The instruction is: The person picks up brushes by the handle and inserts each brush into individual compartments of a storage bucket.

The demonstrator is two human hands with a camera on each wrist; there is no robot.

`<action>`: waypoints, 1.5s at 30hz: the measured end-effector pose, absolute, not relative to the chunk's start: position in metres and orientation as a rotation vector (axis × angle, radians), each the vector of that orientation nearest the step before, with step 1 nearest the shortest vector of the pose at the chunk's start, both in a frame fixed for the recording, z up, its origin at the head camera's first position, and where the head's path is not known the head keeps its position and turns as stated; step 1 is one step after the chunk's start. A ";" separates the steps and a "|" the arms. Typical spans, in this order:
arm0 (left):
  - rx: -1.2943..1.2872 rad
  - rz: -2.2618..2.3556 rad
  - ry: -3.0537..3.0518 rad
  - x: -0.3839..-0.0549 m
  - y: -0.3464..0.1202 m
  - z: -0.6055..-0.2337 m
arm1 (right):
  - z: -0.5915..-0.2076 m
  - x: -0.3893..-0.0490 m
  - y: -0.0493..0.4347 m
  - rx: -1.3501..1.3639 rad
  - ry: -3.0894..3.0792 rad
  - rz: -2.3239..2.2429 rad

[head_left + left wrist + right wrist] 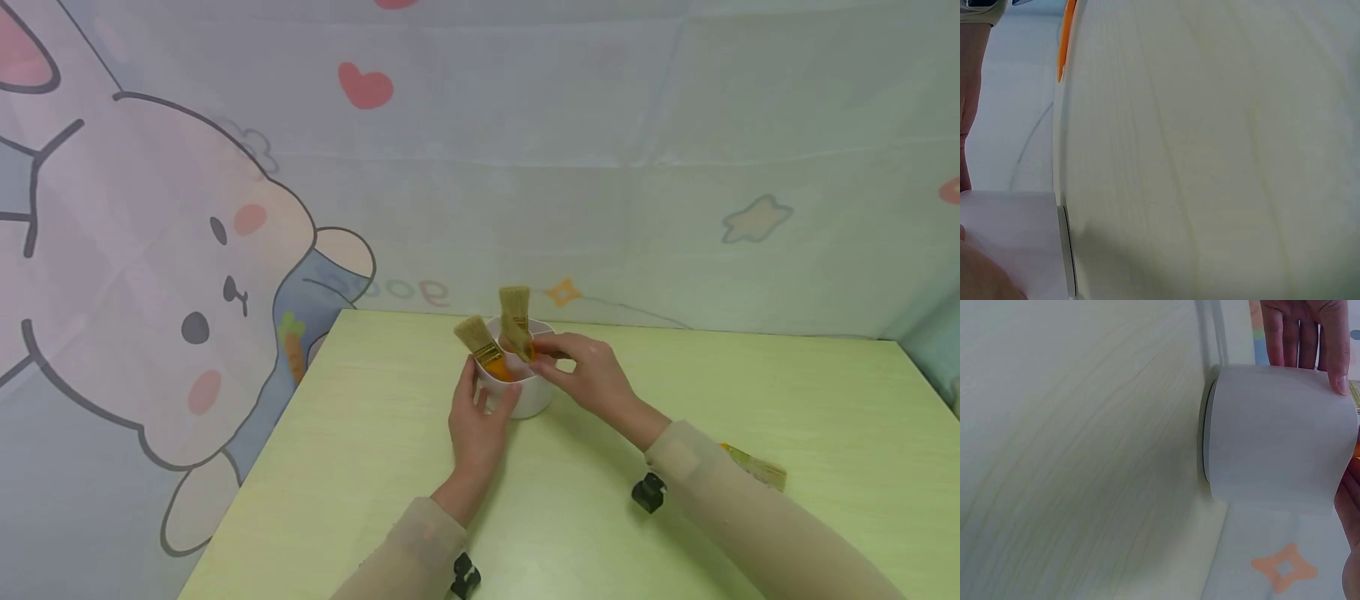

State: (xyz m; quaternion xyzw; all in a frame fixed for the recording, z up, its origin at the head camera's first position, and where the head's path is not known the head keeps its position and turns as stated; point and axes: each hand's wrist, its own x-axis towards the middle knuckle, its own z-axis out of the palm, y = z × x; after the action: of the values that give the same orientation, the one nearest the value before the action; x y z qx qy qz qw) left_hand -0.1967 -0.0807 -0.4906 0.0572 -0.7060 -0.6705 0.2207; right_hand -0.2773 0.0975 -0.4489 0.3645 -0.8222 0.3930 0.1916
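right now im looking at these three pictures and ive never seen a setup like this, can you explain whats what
There is no machine here: these are a person's two bare hands. The big picture comes from a camera worn on the head, looking forward and down. The other two come from cameras on the left and right wrists, so the scene looks turned sideways there.

On the pale table stands a white container. The left hand holds it at its near left side. The right hand pinches a slanted brush, slightly blurred, at the opening. A leaning brush and an upright brush stand inside, bristles up. One loose brush lies on the table, partly hidden by the right sleeve.
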 end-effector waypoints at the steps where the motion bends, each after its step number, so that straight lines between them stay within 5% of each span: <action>1: 0.159 -1.855 -1.952 -0.197 -0.081 -0.490 | -0.449 -0.277 0.098 1.026 -2.311 1.089; 45: -0.066 -1.931 -2.213 -0.213 -0.128 -0.485 | -0.446 -0.267 0.144 1.035 -2.359 0.984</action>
State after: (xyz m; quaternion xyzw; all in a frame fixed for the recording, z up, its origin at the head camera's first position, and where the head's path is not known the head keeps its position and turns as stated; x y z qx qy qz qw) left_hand -0.2130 -0.1281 -0.4846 -0.0223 -0.7494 -0.6538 0.1017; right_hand -0.2674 0.1441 -0.4457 0.3683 -0.8397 0.3504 0.1910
